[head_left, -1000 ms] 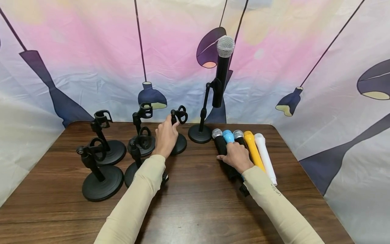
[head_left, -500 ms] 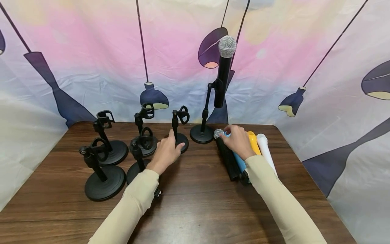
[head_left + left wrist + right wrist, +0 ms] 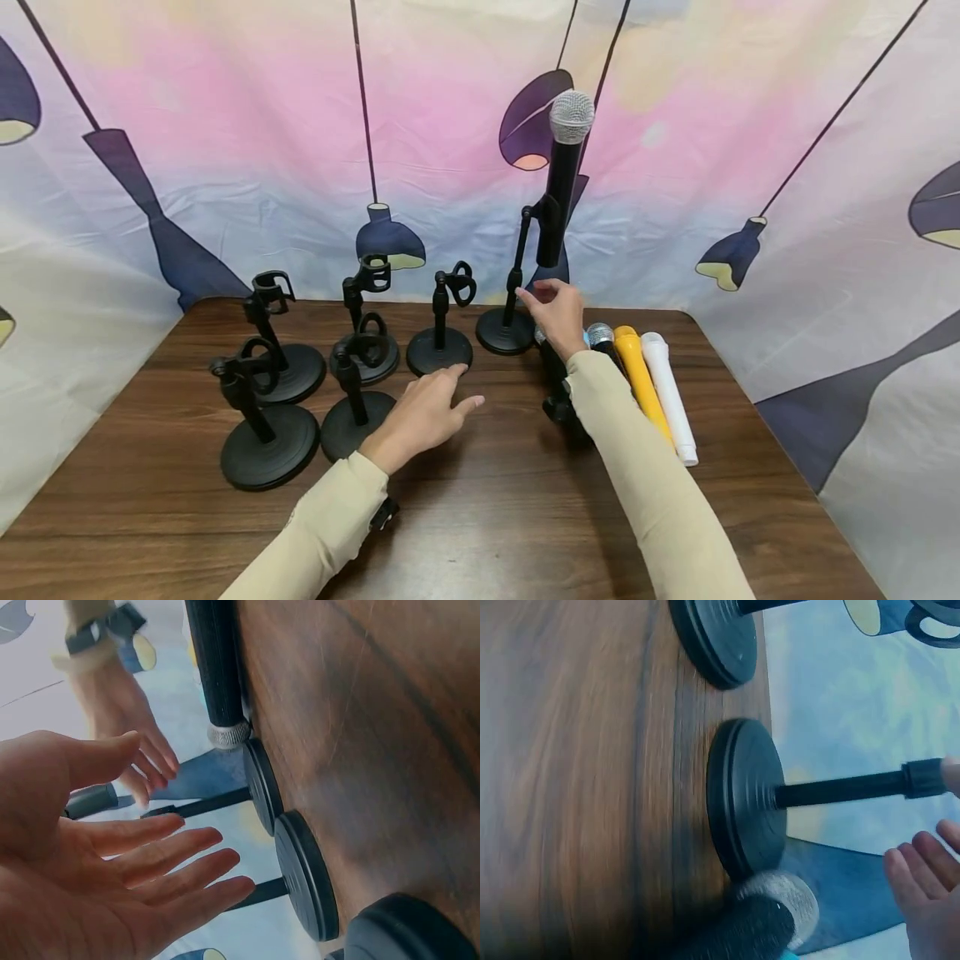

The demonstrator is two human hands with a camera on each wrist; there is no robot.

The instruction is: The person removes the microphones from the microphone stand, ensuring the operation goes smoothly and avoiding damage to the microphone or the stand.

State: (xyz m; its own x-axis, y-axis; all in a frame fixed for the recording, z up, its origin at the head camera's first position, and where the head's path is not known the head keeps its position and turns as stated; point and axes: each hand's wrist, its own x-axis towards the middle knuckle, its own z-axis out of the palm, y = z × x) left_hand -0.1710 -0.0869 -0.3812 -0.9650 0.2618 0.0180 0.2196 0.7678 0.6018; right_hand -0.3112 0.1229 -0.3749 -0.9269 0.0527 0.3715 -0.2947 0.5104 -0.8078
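Note:
My left hand (image 3: pixel 422 415) is over the table with straight, spread fingers. Its fingertips are just in front of the round base of a bare microphone stand (image 3: pixel 439 352), and the left wrist view shows nothing in its palm. My right hand (image 3: pixel 558 318) is raised beside the post of another stand (image 3: pixel 506 333), which carries a black microphone (image 3: pixel 561 187) with a silver mesh head, tilted upright in its clip. In the right wrist view the thumb is right at the post's collar (image 3: pixel 924 778), while the fingers (image 3: pixel 911 877) are apart from it.
Several bare black stands (image 3: pixel 270 446) occupy the table's left side. Under and beside my right forearm lies a row of microphones, including a yellow one (image 3: pixel 643 379) and a white one (image 3: pixel 670 396). A patterned cloth (image 3: pixel 465 125) hangs behind the table's back edge.
My right hand has left the row of lying microphones and moved up and left to the loaded stand's post. My left hand has drawn back from the bare stand toward the front.

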